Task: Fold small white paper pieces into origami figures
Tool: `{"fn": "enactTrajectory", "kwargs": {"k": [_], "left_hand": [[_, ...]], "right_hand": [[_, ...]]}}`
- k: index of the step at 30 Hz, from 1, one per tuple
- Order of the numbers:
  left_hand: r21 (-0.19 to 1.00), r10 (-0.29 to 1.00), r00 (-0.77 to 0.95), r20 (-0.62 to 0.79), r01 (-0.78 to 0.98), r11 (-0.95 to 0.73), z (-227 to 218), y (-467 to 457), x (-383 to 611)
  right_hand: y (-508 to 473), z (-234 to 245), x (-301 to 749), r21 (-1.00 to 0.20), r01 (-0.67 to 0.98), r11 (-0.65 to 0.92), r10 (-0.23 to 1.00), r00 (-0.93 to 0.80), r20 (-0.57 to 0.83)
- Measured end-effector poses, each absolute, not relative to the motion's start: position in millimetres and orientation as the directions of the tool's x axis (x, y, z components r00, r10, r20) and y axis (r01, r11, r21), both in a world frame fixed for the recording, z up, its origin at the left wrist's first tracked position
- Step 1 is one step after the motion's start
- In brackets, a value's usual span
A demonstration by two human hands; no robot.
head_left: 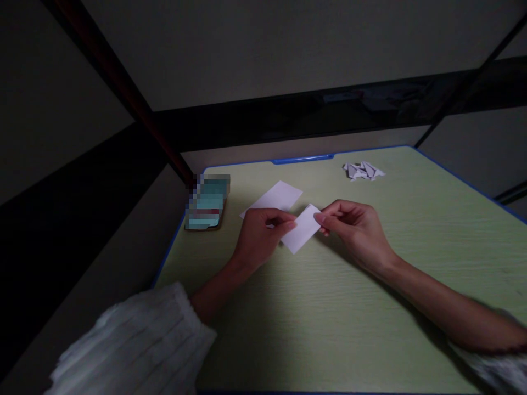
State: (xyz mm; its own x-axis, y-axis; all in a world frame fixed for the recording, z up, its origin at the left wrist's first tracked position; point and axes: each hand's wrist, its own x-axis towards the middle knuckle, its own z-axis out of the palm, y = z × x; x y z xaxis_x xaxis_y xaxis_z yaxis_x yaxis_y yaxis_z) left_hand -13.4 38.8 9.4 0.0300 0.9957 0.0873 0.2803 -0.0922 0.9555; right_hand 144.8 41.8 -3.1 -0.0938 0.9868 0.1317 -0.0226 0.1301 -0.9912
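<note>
A small folded piece of white paper (pixel 302 230) is held between both hands, tilted, a little above the table. My left hand (pixel 261 233) pinches its left edge between thumb and fingers. At its upper right corner, my right hand (pixel 356 227) grips it with the thumb on top and the fingers behind. Another white sheet of paper (pixel 280 195) lies flat on the table just beyond my left hand, which covers part of it.
The pale green table (pixel 411 247) has a blue edge and a blue handle-like strip (pixel 303 159) at the back. Folded paper figures (pixel 363 170) lie at the back right. A phone (pixel 209 203), partly blurred out, rests at the left edge. A wall rises behind.
</note>
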Motion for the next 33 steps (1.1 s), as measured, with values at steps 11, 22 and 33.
{"fn": "enactTrajectory", "kwargs": {"k": [11,22,33], "left_hand": [[0.969,0.964,0.181,-0.196,0.186,0.162,9,40,-17],[0.981,0.972,0.181,-0.15,0.149,0.124,7,38,-12],[0.994,0.991,0.068,-0.112,0.01,0.111,11,36,-6]], "right_hand": [[39,-1,144,-0.991,0.076,0.112,0.987,-0.124,0.102],[38,-6,137,-0.989,-0.127,0.075,0.988,-0.127,0.091],[36,-9,135,-0.981,-0.165,-0.105,0.982,-0.175,-0.076]]}}
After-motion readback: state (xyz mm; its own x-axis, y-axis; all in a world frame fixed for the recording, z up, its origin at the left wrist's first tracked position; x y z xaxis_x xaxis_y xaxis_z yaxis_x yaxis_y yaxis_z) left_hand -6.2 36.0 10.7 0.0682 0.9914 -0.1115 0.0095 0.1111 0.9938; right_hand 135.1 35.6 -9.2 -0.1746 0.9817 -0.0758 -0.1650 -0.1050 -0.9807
